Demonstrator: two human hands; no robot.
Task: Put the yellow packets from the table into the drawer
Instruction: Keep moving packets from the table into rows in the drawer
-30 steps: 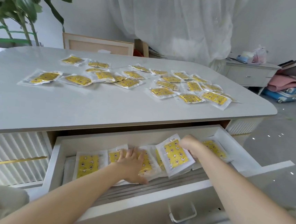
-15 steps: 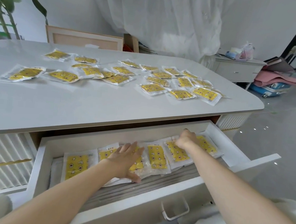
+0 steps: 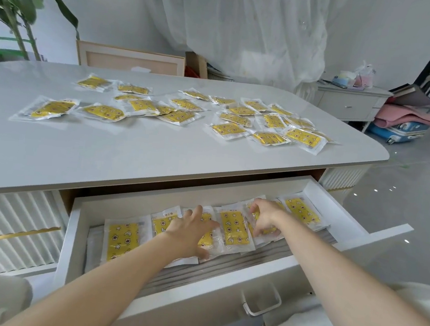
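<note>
Packets on bench: flat yellow packets sealed in clear plastic film (image 3: 103,112), scattered in loose clusters over the far half of the glossy pale-grey bench (image 3: 156,157), several overlapping, well apart from both hands.
Packets in drawer: row of packets (image 3: 122,238) of the same kind, laid side by side and overlapping like tiles inside the open white drawer (image 3: 196,290), on a grey ribbed liner (image 3: 224,271).
Handling: probably light, thin and floppy; slick film, likely to slide over the bench and over neighbours; not fragile by the look, though easily creased.
Where to hold: best by a clear sealed border, pinched between thumb and forefinger, or lifted flat, several at once, from an overlapping cluster.
Left hand (image 3: 191,233): palm down in the drawer, fingers (image 3: 198,211) straight and spread apart, pressing flat on a packet in mid-row, holding nothing.
Right hand (image 3: 265,215): further right along the row, fingers (image 3: 252,210) bent, tips down on a packet; pinching or merely nudging, impossible to tell.
Stage: apparently tidying the row; most packets not yet moved from the bench.
</note>
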